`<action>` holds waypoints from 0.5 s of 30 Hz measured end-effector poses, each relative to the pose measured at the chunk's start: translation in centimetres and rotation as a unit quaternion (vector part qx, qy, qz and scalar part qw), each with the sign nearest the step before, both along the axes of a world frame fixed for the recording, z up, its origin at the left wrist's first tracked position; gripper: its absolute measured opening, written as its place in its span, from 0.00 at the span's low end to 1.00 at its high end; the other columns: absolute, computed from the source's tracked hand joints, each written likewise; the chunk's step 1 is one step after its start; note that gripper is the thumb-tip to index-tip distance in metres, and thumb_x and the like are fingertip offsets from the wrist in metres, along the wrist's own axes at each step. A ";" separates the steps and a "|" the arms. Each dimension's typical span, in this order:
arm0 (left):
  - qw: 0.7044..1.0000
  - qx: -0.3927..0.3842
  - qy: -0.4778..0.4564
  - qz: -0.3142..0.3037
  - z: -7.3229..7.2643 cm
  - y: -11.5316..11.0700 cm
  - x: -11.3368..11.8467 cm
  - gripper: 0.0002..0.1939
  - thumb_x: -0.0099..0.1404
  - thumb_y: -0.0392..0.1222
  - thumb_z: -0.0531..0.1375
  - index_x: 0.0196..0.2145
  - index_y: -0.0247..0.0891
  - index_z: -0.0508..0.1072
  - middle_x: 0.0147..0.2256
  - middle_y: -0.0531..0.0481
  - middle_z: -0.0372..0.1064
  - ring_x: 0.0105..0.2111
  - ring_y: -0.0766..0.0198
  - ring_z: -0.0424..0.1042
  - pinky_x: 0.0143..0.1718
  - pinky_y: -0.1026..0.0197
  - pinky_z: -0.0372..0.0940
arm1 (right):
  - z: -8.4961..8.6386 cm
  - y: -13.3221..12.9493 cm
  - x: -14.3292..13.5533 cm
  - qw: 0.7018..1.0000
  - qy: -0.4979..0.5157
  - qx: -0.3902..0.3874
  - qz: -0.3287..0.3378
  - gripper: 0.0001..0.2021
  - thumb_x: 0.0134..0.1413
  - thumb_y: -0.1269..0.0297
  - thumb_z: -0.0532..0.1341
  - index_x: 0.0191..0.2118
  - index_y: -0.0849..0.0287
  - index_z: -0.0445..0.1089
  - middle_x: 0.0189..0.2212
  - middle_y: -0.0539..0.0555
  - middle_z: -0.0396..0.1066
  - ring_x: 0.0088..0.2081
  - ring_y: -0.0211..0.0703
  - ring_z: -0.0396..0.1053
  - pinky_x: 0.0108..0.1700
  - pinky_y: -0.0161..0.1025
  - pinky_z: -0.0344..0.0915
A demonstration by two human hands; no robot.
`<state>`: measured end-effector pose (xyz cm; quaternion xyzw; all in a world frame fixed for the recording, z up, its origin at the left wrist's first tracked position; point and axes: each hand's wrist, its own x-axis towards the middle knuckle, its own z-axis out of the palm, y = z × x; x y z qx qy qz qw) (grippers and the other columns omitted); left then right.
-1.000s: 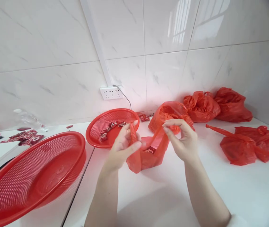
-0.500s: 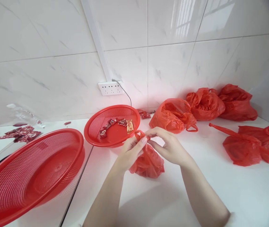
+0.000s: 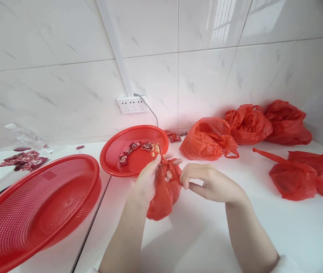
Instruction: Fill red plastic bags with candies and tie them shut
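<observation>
Forward of the counter's (image 3: 201, 242) back edge, our left hand (image 3: 146, 182) and right hand (image 3: 212, 182) are pinching a gathered red bag (image 3: 163, 203) between closed fingers, knot unclear, packets (image 3: 124, 160) lying unbagged.

white table (image 3: 206, 235) (seamed), red bags (image 3: 201, 142), baskets (image 3: 8, 223)

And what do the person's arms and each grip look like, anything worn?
The left grip and right grip are ungloved human hands, with no ring or watch visible. The left forearm and right forearm are bare; a whitish sleeve edge shows near the right elbow.
</observation>
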<state>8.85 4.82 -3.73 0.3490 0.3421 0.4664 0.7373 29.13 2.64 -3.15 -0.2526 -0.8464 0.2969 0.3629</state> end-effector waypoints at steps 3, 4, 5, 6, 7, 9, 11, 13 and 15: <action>0.991 0.056 0.073 -0.096 0.1 -0.3 -0.9 0.21 0.67 0.54 0.53 0.23 0.37 0.66 0.16 0.55 0.61 0.11 0.74 0.56 0.17 0.68 0.54 | 0.2 0.0 -0.3 0.998 -0.052 -0.038 0.020 0.09 0.52 0.78 0.59 0.34 0.56 0.70 0.33 0.49 0.74 0.35 0.38 0.70 0.39 0.36 0.67; 0.976 0.100 0.132 -0.139 0.2 -0.6 -1.3 0.23 0.68 0.55 0.52 0.20 0.37 0.63 0.14 0.56 0.59 0.11 0.74 0.54 0.15 0.68 0.50 | 0.2 0.1 -0.4 0.997 -0.050 -0.053 0.017 0.07 0.54 0.75 0.60 0.36 0.56 0.71 0.34 0.49 0.74 0.35 0.38 0.70 0.39 0.36 0.68; 0.951 0.153 0.202 -0.176 0.5 -1.0 -1.7 0.24 0.67 0.55 0.52 0.19 0.37 0.61 0.14 0.56 0.57 0.11 0.73 0.54 0.15 0.67 0.49 | 0.2 0.3 -0.5 0.997 -0.040 -0.066 0.006 0.04 0.55 0.71 0.60 0.36 0.56 0.71 0.34 0.50 0.75 0.35 0.39 0.71 0.39 0.37 0.68; 0.916 0.211 0.278 -0.199 0.7 -1.5 -2.0 0.23 0.66 0.55 0.55 0.19 0.37 0.61 0.15 0.56 0.57 0.13 0.72 0.56 0.17 0.66 0.51 | 0.1 0.4 -0.6 0.997 -0.022 -0.073 -0.017 0.03 0.57 0.68 0.60 0.37 0.56 0.71 0.35 0.51 0.75 0.36 0.40 0.71 0.40 0.38 0.68; 0.875 0.266 0.352 -0.198 1.0 -1.9 -2.3 0.21 0.63 0.53 0.59 0.21 0.38 0.61 0.17 0.56 0.59 0.17 0.70 0.60 0.20 0.66 0.54 | 0.0 0.6 -0.8 0.996 0.001 -0.078 -0.048 0.04 0.59 0.66 0.59 0.37 0.56 0.71 0.36 0.52 0.75 0.37 0.41 0.72 0.40 0.39 0.69; 0.791 0.350 0.480 -0.146 1.6 -2.7 -2.4 0.16 0.60 0.49 0.63 0.25 0.39 0.62 0.25 0.55 0.63 0.24 0.68 0.63 0.26 0.65 0.57 | -0.4 1.1 -1.2 0.989 0.047 -0.092 -0.109 0.07 0.62 0.63 0.56 0.40 0.55 0.71 0.41 0.53 0.75 0.42 0.43 0.72 0.44 0.41 0.69; 0.726 0.402 0.553 -0.071 1.9 -3.1 -2.2 0.11 0.65 0.46 0.58 0.29 0.40 0.63 0.31 0.53 0.64 0.29 0.66 0.63 0.30 0.63 0.58 | -1.0 1.6 -1.7 0.979 0.089 -0.124 -0.136 0.10 0.63 0.61 0.54 0.44 0.54 0.70 0.45 0.55 0.73 0.47 0.44 0.71 0.48 0.44 0.68; 0.700 0.443 0.560 -0.011 1.8 -2.9 -1.9 0.09 0.70 0.41 0.50 0.31 0.40 0.63 0.36 0.50 0.63 0.33 0.65 0.64 0.35 0.61 0.60 | -1.4 1.9 -2.2 0.968 0.133 -0.173 -0.127 0.11 0.64 0.59 0.54 0.46 0.54 0.70 0.47 0.55 0.72 0.46 0.43 0.72 0.49 0.46 0.69; 0.703 0.493 0.512 0.025 1.4 -2.5 -1.7 0.11 0.71 0.35 0.46 0.32 0.40 0.64 0.38 0.48 0.63 0.37 0.63 0.64 0.42 0.60 0.60 | -1.7 2.1 -2.7 0.955 0.176 -0.214 -0.107 0.12 0.63 0.58 0.55 0.48 0.55 0.69 0.48 0.56 0.71 0.45 0.42 0.72 0.47 0.45 0.70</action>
